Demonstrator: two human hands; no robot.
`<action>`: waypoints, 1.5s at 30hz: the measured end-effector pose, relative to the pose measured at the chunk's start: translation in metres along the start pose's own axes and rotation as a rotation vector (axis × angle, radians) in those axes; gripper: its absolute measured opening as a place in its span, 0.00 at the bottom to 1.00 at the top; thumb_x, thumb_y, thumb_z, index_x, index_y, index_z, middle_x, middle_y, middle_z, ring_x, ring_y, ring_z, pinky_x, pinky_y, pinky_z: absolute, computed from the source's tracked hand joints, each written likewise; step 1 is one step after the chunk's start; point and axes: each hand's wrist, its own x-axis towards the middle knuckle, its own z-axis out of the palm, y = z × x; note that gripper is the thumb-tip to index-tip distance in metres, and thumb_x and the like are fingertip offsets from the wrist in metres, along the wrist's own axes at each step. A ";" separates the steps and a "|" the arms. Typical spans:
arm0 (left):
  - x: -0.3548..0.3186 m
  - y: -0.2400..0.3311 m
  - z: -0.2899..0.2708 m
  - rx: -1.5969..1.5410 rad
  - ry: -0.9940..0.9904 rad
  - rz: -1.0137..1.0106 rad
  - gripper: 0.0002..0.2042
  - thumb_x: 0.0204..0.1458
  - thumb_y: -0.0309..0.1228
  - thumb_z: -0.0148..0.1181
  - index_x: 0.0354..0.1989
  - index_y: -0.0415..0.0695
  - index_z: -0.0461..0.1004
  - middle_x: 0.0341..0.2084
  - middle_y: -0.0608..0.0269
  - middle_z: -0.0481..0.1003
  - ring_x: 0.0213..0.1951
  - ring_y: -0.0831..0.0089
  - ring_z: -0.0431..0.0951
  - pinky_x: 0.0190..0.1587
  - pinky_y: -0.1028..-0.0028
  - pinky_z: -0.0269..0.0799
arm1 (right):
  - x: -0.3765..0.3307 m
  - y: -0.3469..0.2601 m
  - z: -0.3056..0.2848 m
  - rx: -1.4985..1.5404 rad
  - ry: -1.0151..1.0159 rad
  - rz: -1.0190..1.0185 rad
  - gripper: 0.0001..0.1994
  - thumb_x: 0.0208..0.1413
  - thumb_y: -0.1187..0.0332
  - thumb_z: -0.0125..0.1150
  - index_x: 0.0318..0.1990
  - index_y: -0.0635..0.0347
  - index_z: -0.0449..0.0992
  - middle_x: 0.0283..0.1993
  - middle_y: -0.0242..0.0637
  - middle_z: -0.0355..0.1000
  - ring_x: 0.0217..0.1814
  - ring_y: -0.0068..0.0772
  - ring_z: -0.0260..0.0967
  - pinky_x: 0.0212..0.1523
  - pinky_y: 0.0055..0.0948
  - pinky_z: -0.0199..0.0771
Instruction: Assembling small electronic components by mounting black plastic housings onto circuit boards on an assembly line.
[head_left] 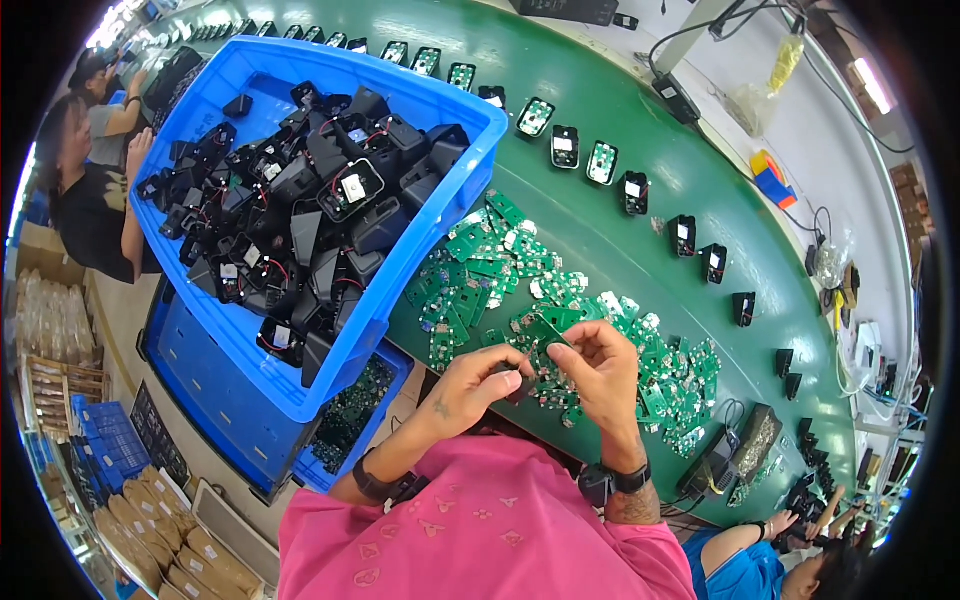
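Bare green belt (pixel 610 250) lies open in the middle of the frame, between the heap of green circuit boards (pixel 520 290) at centre and the curved row of black housings (pixel 600 165) running from upper centre to the right. The big blue bin (pixel 440 215), piled with black parts, blocks the upper left. A lower blue tray (pixel 340 440) closes off the lower left. At lower right a co-worker's arm (pixel 745 535) and black devices crowd the belt edge.
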 end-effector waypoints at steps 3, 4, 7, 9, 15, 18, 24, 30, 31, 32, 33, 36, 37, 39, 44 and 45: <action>0.003 -0.002 0.002 -0.034 0.005 0.038 0.16 0.57 0.38 0.51 0.46 0.41 0.76 0.16 0.79 0.60 0.19 0.87 0.58 0.23 0.81 0.52 | -0.009 0.000 -0.001 -0.040 0.016 -0.030 0.08 0.54 0.74 0.69 0.37 0.66 0.75 0.29 0.29 0.75 0.29 0.15 0.70 0.30 0.18 0.70; 0.003 -0.002 0.002 -0.044 0.003 0.024 0.16 0.57 0.37 0.52 0.47 0.41 0.75 0.20 0.76 0.64 0.21 0.87 0.60 0.24 0.81 0.54 | -0.011 0.001 -0.001 -0.038 0.018 -0.030 0.08 0.54 0.74 0.69 0.37 0.66 0.75 0.29 0.29 0.75 0.29 0.15 0.70 0.30 0.18 0.70; 0.000 -0.003 0.007 -0.183 0.051 -0.016 0.17 0.56 0.33 0.56 0.52 0.38 0.71 0.35 0.66 0.71 0.34 0.82 0.67 0.37 0.77 0.64 | -0.016 0.002 -0.002 -0.128 -0.017 -0.081 0.07 0.52 0.77 0.69 0.37 0.65 0.77 0.31 0.33 0.76 0.29 0.20 0.73 0.31 0.20 0.72; -0.001 -0.007 0.008 -0.310 0.104 -0.040 0.20 0.56 0.31 0.60 0.55 0.35 0.68 0.47 0.60 0.73 0.44 0.77 0.74 0.48 0.74 0.72 | -0.017 -0.003 -0.006 -0.304 -0.125 -0.352 0.09 0.49 0.81 0.67 0.38 0.63 0.77 0.35 0.35 0.76 0.35 0.25 0.75 0.35 0.23 0.75; 0.004 0.000 0.010 -0.552 -0.002 -0.075 0.37 0.51 0.25 0.63 0.70 0.39 0.52 0.53 0.58 0.70 0.47 0.73 0.74 0.48 0.75 0.74 | -0.024 -0.012 -0.005 -0.587 -0.118 -0.691 0.15 0.44 0.84 0.64 0.42 0.59 0.79 0.43 0.40 0.76 0.41 0.41 0.76 0.39 0.33 0.77; 0.004 0.009 0.012 -0.568 -0.048 -0.068 0.38 0.50 0.25 0.63 0.70 0.43 0.52 0.51 0.60 0.70 0.43 0.75 0.75 0.39 0.76 0.74 | -0.025 -0.008 -0.008 -0.650 -0.123 -0.765 0.16 0.43 0.83 0.65 0.42 0.59 0.80 0.45 0.39 0.75 0.43 0.41 0.75 0.40 0.34 0.77; 0.005 0.010 0.016 -0.327 0.016 -0.149 0.27 0.57 0.22 0.49 0.67 0.46 0.54 0.42 0.62 0.70 0.31 0.82 0.72 0.26 0.82 0.62 | -0.025 -0.016 -0.009 -0.742 -0.051 -0.896 0.13 0.46 0.82 0.64 0.41 0.60 0.80 0.44 0.40 0.76 0.40 0.38 0.75 0.36 0.32 0.76; 0.010 -0.003 0.028 0.072 0.042 0.180 0.26 0.57 0.19 0.45 0.65 0.41 0.53 0.52 0.57 0.68 0.41 0.77 0.76 0.36 0.79 0.71 | -0.041 -0.023 0.009 0.059 0.008 -0.091 0.07 0.58 0.76 0.62 0.43 0.67 0.80 0.31 0.35 0.76 0.25 0.21 0.71 0.22 0.19 0.68; 0.006 0.019 0.029 0.109 -0.004 0.020 0.25 0.57 0.18 0.45 0.65 0.39 0.53 0.55 0.53 0.67 0.50 0.72 0.73 0.48 0.74 0.72 | -0.039 -0.027 0.009 0.121 -0.006 -0.011 0.07 0.60 0.75 0.60 0.42 0.71 0.79 0.28 0.33 0.75 0.22 0.18 0.69 0.21 0.17 0.68; 0.007 0.019 0.030 0.111 -0.008 0.021 0.25 0.57 0.18 0.45 0.65 0.39 0.53 0.55 0.53 0.67 0.50 0.72 0.73 0.48 0.74 0.72 | -0.038 -0.028 0.009 0.122 -0.002 -0.013 0.07 0.60 0.75 0.60 0.42 0.71 0.79 0.28 0.33 0.75 0.22 0.18 0.69 0.21 0.17 0.68; 0.007 0.017 0.031 0.189 -0.011 0.095 0.25 0.58 0.18 0.45 0.65 0.38 0.53 0.55 0.52 0.67 0.54 0.70 0.71 0.52 0.72 0.70 | -0.037 -0.029 0.007 0.177 -0.006 0.051 0.07 0.60 0.75 0.60 0.42 0.70 0.79 0.28 0.33 0.75 0.23 0.17 0.69 0.21 0.17 0.68; 0.007 0.009 0.033 0.265 0.004 0.191 0.25 0.59 0.20 0.47 0.65 0.36 0.53 0.57 0.49 0.66 0.57 0.67 0.70 0.57 0.69 0.68 | -0.038 -0.025 0.007 0.216 -0.034 0.083 0.07 0.61 0.75 0.60 0.42 0.70 0.79 0.28 0.32 0.75 0.23 0.16 0.69 0.22 0.17 0.68; 0.008 0.011 0.034 0.234 -0.008 0.155 0.25 0.59 0.20 0.47 0.65 0.36 0.53 0.57 0.49 0.65 0.57 0.67 0.69 0.58 0.69 0.67 | -0.039 -0.022 0.007 0.202 -0.043 0.051 0.07 0.61 0.74 0.60 0.42 0.70 0.79 0.29 0.30 0.75 0.24 0.15 0.69 0.24 0.16 0.68; 0.009 0.014 0.035 0.200 -0.021 0.119 0.25 0.59 0.20 0.47 0.65 0.36 0.53 0.58 0.49 0.65 0.57 0.67 0.69 0.58 0.69 0.67 | -0.044 -0.015 0.011 0.212 0.000 0.000 0.07 0.61 0.75 0.60 0.41 0.70 0.79 0.28 0.31 0.75 0.23 0.16 0.69 0.22 0.16 0.68; 0.009 0.015 0.039 0.186 0.116 0.282 0.26 0.53 0.18 0.49 0.63 0.37 0.56 0.58 0.44 0.62 0.60 0.53 0.66 0.63 0.61 0.62 | -0.050 -0.022 0.008 -0.177 0.173 -0.204 0.05 0.60 0.74 0.61 0.38 0.67 0.79 0.26 0.35 0.75 0.24 0.22 0.71 0.24 0.23 0.68; 0.009 0.017 0.038 0.186 0.113 0.281 0.26 0.53 0.18 0.49 0.63 0.37 0.56 0.58 0.44 0.62 0.60 0.53 0.66 0.63 0.61 0.62 | -0.048 -0.028 0.003 -0.317 0.117 -0.268 0.04 0.58 0.74 0.62 0.37 0.67 0.78 0.26 0.38 0.75 0.24 0.27 0.71 0.24 0.26 0.69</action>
